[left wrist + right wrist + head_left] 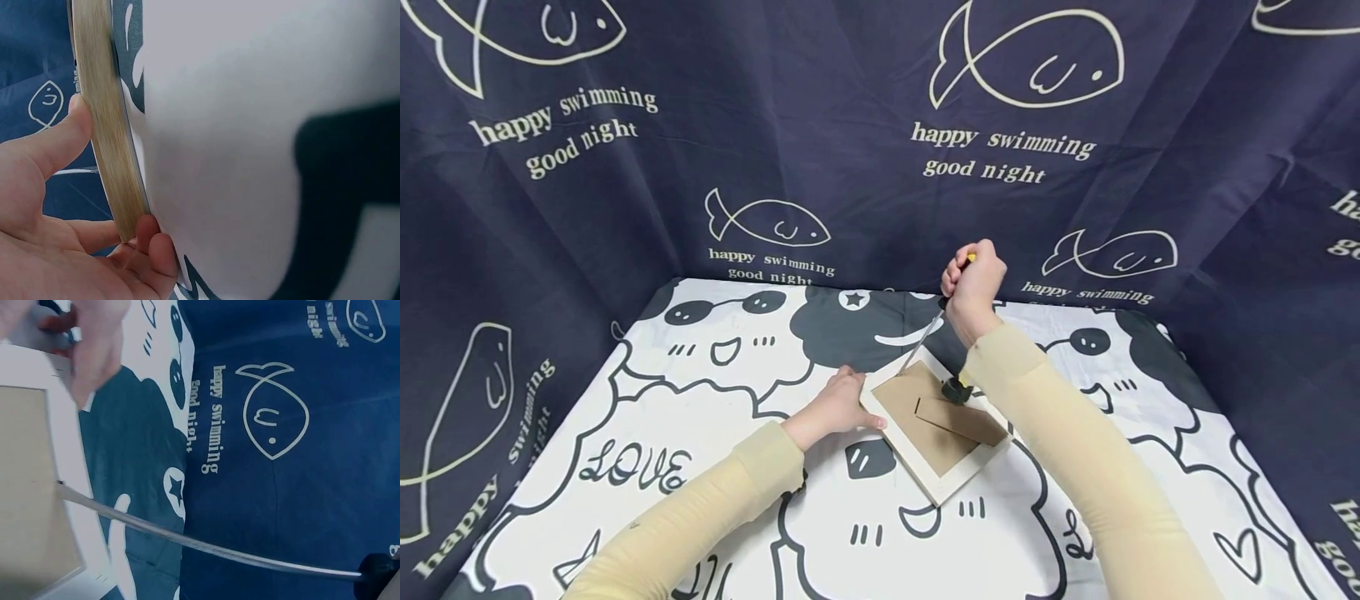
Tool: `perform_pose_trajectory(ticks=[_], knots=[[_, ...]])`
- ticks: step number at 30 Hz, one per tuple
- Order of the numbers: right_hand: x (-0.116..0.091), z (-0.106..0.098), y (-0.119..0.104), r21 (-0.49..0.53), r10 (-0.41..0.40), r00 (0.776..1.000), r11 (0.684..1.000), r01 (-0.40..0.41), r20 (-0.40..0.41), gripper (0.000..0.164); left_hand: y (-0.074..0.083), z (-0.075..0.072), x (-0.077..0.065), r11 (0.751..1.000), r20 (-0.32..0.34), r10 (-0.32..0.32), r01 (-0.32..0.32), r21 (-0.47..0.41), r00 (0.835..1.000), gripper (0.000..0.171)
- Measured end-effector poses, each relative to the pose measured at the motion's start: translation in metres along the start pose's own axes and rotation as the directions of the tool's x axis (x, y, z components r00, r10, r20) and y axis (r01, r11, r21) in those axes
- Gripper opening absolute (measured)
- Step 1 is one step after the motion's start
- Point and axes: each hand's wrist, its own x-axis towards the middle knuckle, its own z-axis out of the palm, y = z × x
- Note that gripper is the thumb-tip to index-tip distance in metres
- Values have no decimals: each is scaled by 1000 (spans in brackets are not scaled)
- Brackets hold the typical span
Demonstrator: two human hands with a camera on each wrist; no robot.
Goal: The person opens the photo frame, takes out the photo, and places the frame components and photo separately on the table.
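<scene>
A picture frame [910, 450] with a white back rim and wood-toned side lies back up on the cloth. Its brown backing board [934, 448] carries a slanted easel stand [962, 421]. My left hand [837, 406] grips the frame at its left corner; the left wrist view has the thumb on one face of the wooden side [109, 119] and fingers curled under its end. In my right hand [973, 279], raised beyond the frame, is the yellow-and-black handle of a screwdriver [922, 335]. Its long shaft [212, 549] slants down, tip at the seam between board and rim.
A cloth with black-and-white cartoon sheep [722, 500] covers the table. Dark blue curtains [865, 100] printed with fish and lettering hang close behind it and on both sides. A black wrist camera [957, 390] at my right wrist overlaps the frame in the head view.
</scene>
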Motion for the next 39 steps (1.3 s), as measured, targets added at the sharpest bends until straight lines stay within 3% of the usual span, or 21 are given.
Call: perform_pose_trajectory(ticks=[7,11,13,16,18,20,22,26,31,34,35,37,39], knots=[[-20,-34,-22,174,-51,992,984,31,114,33,0,-1,-1,1000,0,4,-4,-21,1000,88],[-33,-50,-39,272,-126,967,960,62,222,31,-1,-1,-3,1000,-5,2,-3,-30,1000,86],[-39,-57,-46,268,-229,927,952,149,298,29,-2,0,-3,999,-11,5,-5,-32,1000,86],[-47,-67,-55,241,-391,820,918,315,418,29,-4,1,-4,1000,-23,16,-16,-26,1000,86],[-51,-73,-59,172,-461,743,884,435,485,30,-5,2,-5,1000,-33,24,-25,-6,999,88],[-53,-78,-62,31,-471,694,838,545,545,30,-4,3,-7,999,-45,28,-26,32,999,91],[-53,-83,-64,-167,-448,658,737,655,605,32,-2,3,-10,996,-65,34,-29,82,997,94],[-49,-91,-59,-484,-360,622,404,776,696,34,8,4,-21,981,-129,74,-48,190,989,89],[-41,-95,-42,-627,-174,630,79,775,757,33,28,7,-37,934,-189,189,-117,337,964,81],[-30,-98,-28,-664,-14,664,-53,746,747,32,43,10,-49,909,-173,256,-176,379,951,76],[-26,-100,-23,-671,37,675,-81,737,737,31,49,12,-53,902,-161,273,-194,386,949,75],[-18,-102,-15,-695,136,703,-107,711,698,26,59,16,-61,887,-130,304,-231,400,944,74],[-10,-104,-7,-703,203,710,-119,701,674,22,68,21,-68,861,-97,337,-265,433,936,73]])
